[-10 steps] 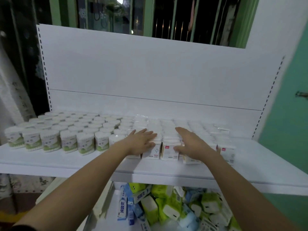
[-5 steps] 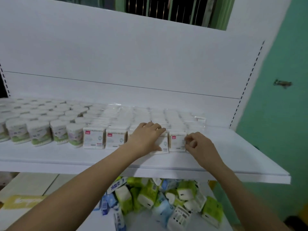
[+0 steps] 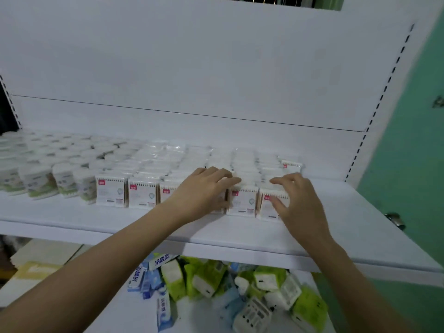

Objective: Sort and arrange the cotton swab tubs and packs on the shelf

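Round white cotton swab tubs [image 3: 38, 181] with green labels fill the left part of the white shelf [image 3: 108, 219]. To their right stand rows of flat clear cotton swab packs [image 3: 141, 195] with red tags. My left hand [image 3: 201, 191] rests flat on the tops of the front packs, fingers straight. My right hand [image 3: 298, 198] is at the rightmost front pack [image 3: 266, 210], with its fingers over the top and its thumb on the front face. One front pack [image 3: 242, 200] shows between my hands. A single pack [image 3: 292, 163] stands at the back right.
The shelf's right end [image 3: 355, 212] is bare white board, with a white back panel [image 3: 216, 68] behind. On the shelf below lie loose green, blue and white packets [image 3: 211, 280]. A green wall [image 3: 408, 164] borders the right side.
Both hands moved right along the front row of packs. My right hand's fingers uncurled and now reach over the rightmost front pack. The view has moved closer.
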